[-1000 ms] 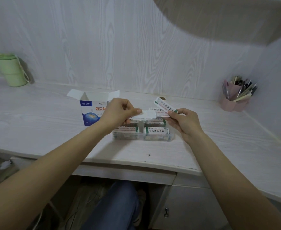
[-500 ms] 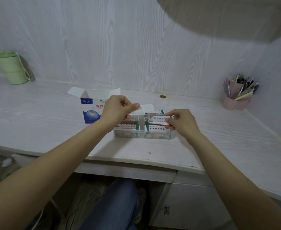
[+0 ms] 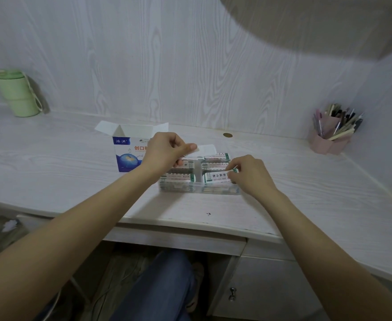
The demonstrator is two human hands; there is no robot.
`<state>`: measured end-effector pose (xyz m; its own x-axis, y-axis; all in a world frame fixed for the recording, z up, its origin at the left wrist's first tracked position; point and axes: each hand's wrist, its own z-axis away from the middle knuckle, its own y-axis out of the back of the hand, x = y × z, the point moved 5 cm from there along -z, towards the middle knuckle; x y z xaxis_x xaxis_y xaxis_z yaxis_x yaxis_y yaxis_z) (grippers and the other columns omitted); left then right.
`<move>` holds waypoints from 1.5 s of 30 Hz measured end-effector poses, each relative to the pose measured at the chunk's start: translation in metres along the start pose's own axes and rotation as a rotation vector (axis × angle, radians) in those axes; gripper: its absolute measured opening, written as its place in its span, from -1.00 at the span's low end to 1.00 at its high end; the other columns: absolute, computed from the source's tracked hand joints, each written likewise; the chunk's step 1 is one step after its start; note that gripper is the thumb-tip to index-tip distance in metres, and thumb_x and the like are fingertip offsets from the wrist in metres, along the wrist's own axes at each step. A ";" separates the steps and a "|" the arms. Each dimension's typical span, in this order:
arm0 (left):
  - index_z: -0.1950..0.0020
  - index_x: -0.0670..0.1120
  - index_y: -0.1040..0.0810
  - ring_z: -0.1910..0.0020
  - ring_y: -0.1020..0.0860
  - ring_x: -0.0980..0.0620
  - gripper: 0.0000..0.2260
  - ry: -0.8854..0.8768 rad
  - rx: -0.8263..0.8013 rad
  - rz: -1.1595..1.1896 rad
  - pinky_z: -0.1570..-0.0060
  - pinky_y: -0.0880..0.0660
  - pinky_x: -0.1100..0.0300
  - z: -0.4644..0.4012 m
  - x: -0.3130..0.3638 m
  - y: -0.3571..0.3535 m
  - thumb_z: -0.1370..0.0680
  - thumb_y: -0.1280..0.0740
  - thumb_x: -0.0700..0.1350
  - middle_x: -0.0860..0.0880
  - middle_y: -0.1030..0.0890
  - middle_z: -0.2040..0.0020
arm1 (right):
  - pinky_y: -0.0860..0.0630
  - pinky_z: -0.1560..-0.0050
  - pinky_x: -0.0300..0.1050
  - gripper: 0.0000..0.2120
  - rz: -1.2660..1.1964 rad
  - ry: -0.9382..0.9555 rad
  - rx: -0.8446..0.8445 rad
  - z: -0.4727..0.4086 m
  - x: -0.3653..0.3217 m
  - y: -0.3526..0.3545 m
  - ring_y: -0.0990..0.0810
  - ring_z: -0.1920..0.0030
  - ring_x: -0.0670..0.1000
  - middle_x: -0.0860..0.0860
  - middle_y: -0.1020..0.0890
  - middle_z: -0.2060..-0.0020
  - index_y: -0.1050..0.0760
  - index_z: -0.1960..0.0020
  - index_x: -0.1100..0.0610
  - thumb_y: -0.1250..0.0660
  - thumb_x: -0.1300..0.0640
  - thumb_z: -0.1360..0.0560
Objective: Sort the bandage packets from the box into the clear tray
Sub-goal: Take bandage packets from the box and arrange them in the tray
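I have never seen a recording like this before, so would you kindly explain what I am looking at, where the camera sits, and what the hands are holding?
There is no machine here: a person wears a wide-angle camera on the head, looking forward and down at two bare arms over a pale desk. The left hand pinches a white bandage packet above the clear tray. The right hand pinches a printed packet at the tray's near right compartment, which already holds similar packets. Behind the left hand stands the opened blue-and-white box. Also on the desk are a green cup far left and a pink pen holder far right.
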<state>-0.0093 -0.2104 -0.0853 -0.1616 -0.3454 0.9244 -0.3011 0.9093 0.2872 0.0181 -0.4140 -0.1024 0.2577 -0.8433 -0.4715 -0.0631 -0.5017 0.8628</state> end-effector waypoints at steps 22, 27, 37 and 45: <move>0.26 -0.17 -0.48 0.59 -0.45 0.19 -0.76 0.006 -0.003 0.012 0.51 -0.41 0.34 -0.001 -0.004 0.003 -0.45 -0.46 -0.07 -0.07 -0.51 0.39 | -0.50 0.10 -0.08 -0.95 0.072 -0.020 -0.044 0.006 -0.014 -0.005 -0.57 -0.01 0.03 0.00 -0.64 0.07 -0.63 0.08 0.08 -0.41 0.13 -0.47; 0.26 -0.16 -0.49 0.58 -0.45 0.18 -0.77 0.000 -0.018 0.006 0.52 -0.40 0.31 0.000 -0.002 0.001 -0.45 -0.46 -0.07 -0.07 -0.52 0.41 | -0.49 0.15 -0.10 -0.95 0.074 -0.052 -0.070 0.006 -0.013 -0.004 -0.57 0.04 0.02 0.00 -0.67 0.12 -0.64 0.09 0.08 -0.40 0.16 -0.47; 0.15 -0.21 -0.54 0.56 -0.45 0.18 -0.82 0.013 -0.135 0.047 0.50 -0.42 0.36 0.009 0.001 -0.002 -0.46 -0.44 -0.11 -0.01 -0.51 0.46 | -0.41 0.29 -0.28 -0.78 -0.683 -0.106 0.011 0.010 -0.024 0.014 -0.58 0.34 -0.10 -0.01 -0.65 0.20 -0.62 0.03 0.11 -0.32 -0.02 -0.53; 0.15 -0.21 -0.56 0.53 -0.48 0.20 -0.91 0.037 -0.153 0.151 0.49 -0.42 0.40 0.013 0.005 0.018 -0.45 -0.43 -0.21 0.00 -0.57 0.39 | -0.51 0.40 -0.31 -0.92 -1.096 -0.193 0.030 0.011 -0.033 0.005 -0.64 0.41 -0.06 0.08 -0.62 0.35 -0.57 0.18 0.24 -0.38 0.35 -0.47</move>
<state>-0.0281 -0.1989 -0.0792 -0.1583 -0.1968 0.9676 -0.1297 0.9756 0.1772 -0.0016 -0.3904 -0.0847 0.0342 0.0445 -0.9984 0.0829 -0.9957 -0.0415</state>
